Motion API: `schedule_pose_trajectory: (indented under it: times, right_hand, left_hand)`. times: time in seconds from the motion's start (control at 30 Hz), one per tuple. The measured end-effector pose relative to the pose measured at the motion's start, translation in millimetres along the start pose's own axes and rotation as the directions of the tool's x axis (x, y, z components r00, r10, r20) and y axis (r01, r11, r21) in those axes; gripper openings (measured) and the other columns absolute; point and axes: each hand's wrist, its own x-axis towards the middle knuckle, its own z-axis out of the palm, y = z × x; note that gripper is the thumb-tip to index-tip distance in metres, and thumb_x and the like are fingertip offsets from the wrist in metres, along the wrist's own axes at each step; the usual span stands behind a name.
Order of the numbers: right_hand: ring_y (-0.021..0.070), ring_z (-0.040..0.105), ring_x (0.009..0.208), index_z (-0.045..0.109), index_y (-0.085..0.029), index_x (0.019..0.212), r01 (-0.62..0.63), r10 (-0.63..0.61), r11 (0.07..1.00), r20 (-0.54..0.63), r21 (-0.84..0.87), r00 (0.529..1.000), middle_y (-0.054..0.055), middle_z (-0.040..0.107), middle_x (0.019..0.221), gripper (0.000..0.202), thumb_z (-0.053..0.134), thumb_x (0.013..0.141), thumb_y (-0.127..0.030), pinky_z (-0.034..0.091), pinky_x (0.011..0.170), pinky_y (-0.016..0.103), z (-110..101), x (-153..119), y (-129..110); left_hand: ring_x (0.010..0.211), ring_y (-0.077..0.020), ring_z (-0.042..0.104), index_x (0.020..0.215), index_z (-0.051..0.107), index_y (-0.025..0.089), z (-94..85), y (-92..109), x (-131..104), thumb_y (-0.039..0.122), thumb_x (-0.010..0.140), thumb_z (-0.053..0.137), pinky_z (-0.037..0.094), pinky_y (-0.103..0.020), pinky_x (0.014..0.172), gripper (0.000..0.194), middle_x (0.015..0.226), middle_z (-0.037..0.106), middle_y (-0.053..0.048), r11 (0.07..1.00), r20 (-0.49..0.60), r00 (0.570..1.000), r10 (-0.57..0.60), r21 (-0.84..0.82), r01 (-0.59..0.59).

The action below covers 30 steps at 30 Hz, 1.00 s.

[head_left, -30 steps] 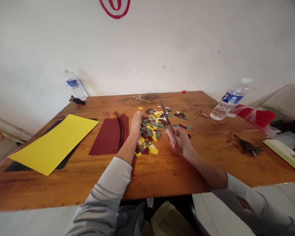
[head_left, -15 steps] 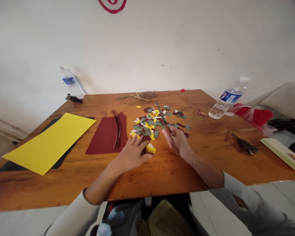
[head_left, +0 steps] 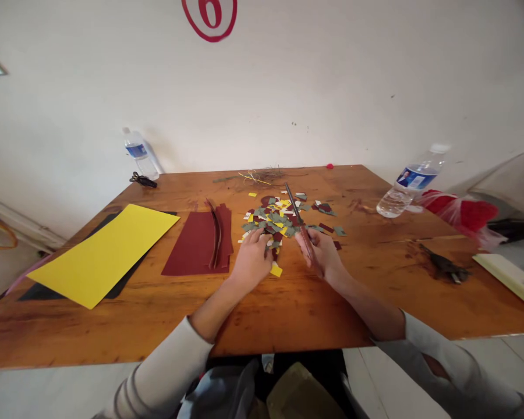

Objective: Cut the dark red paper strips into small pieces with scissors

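Over the near left edge of a heap of small paper pieces [head_left: 279, 218] lies my left hand [head_left: 254, 256], palm down. Its fingers are slightly bent and apart, touching the pieces, with nothing visibly gripped. The scraps are yellow, grey-green, white and dark red. My right hand [head_left: 323, 253] is wrapped round the reddish-brown handles of what look like scissors [head_left: 293, 203], whose dark blades are together and point away over the heap. Left of the heap rests a dark red sheet [head_left: 186, 244] with curled dark red strips [head_left: 215, 238] on top.
A yellow sheet [head_left: 107, 253] overlaps a black sheet [head_left: 37, 292] at left. Water bottles stand at the back left [head_left: 140, 152] and right [head_left: 408, 183]. Thin stems [head_left: 255, 176] lie near the wall. A black plug [head_left: 448, 265] and a pale box [head_left: 509, 279] are at right.
My left hand has moved away and slightly right, further onto the paper pieces, its fingers more bent. My right hand keeps the scissors over the heap. The view has shifted slightly.
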Motion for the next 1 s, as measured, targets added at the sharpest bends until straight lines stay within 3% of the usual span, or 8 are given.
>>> schedule_pose_trajectory:
  times: [0.13, 0.27, 0.4, 0.53, 0.7, 0.8, 0.9, 1.0]
  right_hand:
    - [0.0163, 0.043, 0.041, 0.042, -0.029, 0.063, -0.047, 0.047, 0.999, 0.014, 0.020, 0.999, -0.005, 0.043, 0.046, 0.054, 0.068, 0.082, -0.073, 0.035, 0.039, 0.031, 2, -6, -8]
    - [0.0164, 0.044, 0.040, 0.041, -0.029, 0.061, -0.050, 0.050, 0.998, 0.004, 0.035, 0.999, -0.005, 0.044, 0.045, 0.060, 0.071, 0.076, -0.080, 0.036, 0.039, 0.031, 2, -6, -12]
    - [0.0153, 0.042, 0.038, 0.039, -0.030, 0.061, -0.044, 0.044, 0.998, 0.001, 0.048, 0.999, -0.006, 0.042, 0.044, 0.062, 0.071, 0.074, -0.082, 0.035, 0.038, 0.031, 1, -4, -11]
    - [0.0152, 0.041, 0.036, 0.041, -0.030, 0.060, -0.039, 0.040, 0.998, -0.006, 0.055, 0.999, -0.006, 0.042, 0.042, 0.062, 0.070, 0.075, -0.083, 0.031, 0.037, 0.030, 1, -3, -11]
    - [0.0153, 0.041, 0.037, 0.038, -0.030, 0.060, -0.036, 0.037, 0.997, -0.003, 0.065, 0.999, -0.005, 0.043, 0.041, 0.059, 0.071, 0.077, -0.076, 0.030, 0.038, 0.030, 1, -5, -15]
    - [0.0152, 0.041, 0.037, 0.039, -0.030, 0.060, -0.043, 0.042, 0.998, 0.007, 0.053, 0.999, -0.005, 0.043, 0.041, 0.058, 0.072, 0.077, -0.074, 0.029, 0.037, 0.029, 3, -6, -14]
    - [0.0146, 0.041, 0.038, 0.040, -0.029, 0.059, -0.048, 0.048, 0.998, 0.026, 0.030, 0.999, -0.006, 0.043, 0.042, 0.057, 0.071, 0.076, -0.073, 0.029, 0.037, 0.028, 4, -5, -10]
    - [0.0146, 0.042, 0.038, 0.041, -0.029, 0.059, -0.049, 0.049, 0.999, 0.031, 0.018, 0.998, -0.006, 0.042, 0.042, 0.052, 0.069, 0.078, -0.069, 0.029, 0.038, 0.027, 5, -4, -6]
  left_hand:
    - [0.164, -0.0411, 0.032, 0.149, 0.067, 0.030, -20.1, -9, -38, 0.043, 0.089, 0.075, 0.030, -0.063, 0.130, 0.062, 0.171, 0.047, -0.013, 0.986, 0.251, 0.964, 0.093, 0.109, -0.123]
    - [0.167, -0.0410, 0.021, 0.159, 0.057, 0.024, -13.4, -8, -44, 0.059, 0.097, 0.063, 0.022, -0.062, 0.133, 0.072, 0.176, 0.036, -0.017, 0.972, 0.394, 0.913, 0.110, 0.149, -0.182]
    - [0.167, -0.0400, 0.023, 0.157, 0.058, 0.024, 8.1, 1, -8, 0.054, 0.099, 0.062, 0.021, -0.062, 0.133, 0.066, 0.174, 0.040, -0.017, 0.976, 0.331, 0.933, 0.140, 0.112, -0.186]
    - [0.158, -0.0304, 0.045, 0.151, 0.062, 0.017, 17.8, -1, 20, 0.028, 0.101, 0.052, 0.038, -0.048, 0.129, 0.052, 0.170, 0.047, -0.019, 0.971, 0.128, 0.966, 0.225, -0.108, -0.212]
    - [0.161, -0.0346, 0.038, 0.152, 0.059, 0.012, 10.5, -22, 41, 0.019, 0.097, 0.055, 0.032, -0.052, 0.132, 0.056, 0.170, 0.044, -0.024, 1.000, -0.114, 0.993, 0.028, -0.005, -0.028]
    - [0.160, -0.0397, 0.039, 0.150, 0.061, 0.017, 7.2, -30, 50, 0.025, 0.092, 0.069, 0.032, -0.060, 0.129, 0.059, 0.167, 0.049, -0.022, 0.992, -0.044, 0.999, 0.014, 0.125, -0.009]
    - [0.140, -0.0335, 0.059, 0.132, 0.073, 0.023, 4.8, -30, 49, 0.024, 0.092, 0.071, 0.043, -0.051, 0.123, 0.040, 0.145, 0.067, -0.015, 0.983, 0.062, 0.994, 0.086, 0.154, -0.095]
    - [0.119, -0.0296, 0.068, 0.113, 0.079, 0.021, 0.3, -28, 42, 0.023, 0.093, 0.070, 0.053, -0.043, 0.110, 0.022, 0.120, 0.073, -0.014, 0.989, 0.032, 0.995, 0.097, 0.110, -0.100]
